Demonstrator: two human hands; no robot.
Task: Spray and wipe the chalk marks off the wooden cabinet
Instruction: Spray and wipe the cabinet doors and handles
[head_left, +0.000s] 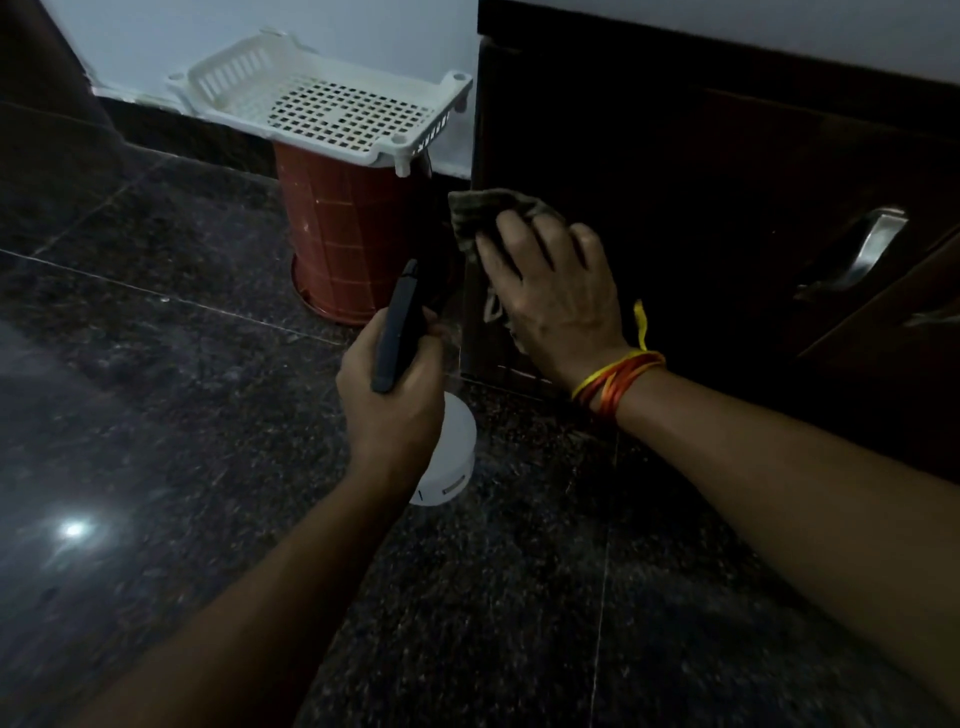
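Grey cloth sits under your right hand, pressed flat on the cabinet; rub down over the pale marks, left hand clenched round the spray bottle.

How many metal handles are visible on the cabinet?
2. One handle is on the cabinet front, right of the right hand. A second handle shows only partly at the right edge. Others may be out of view.
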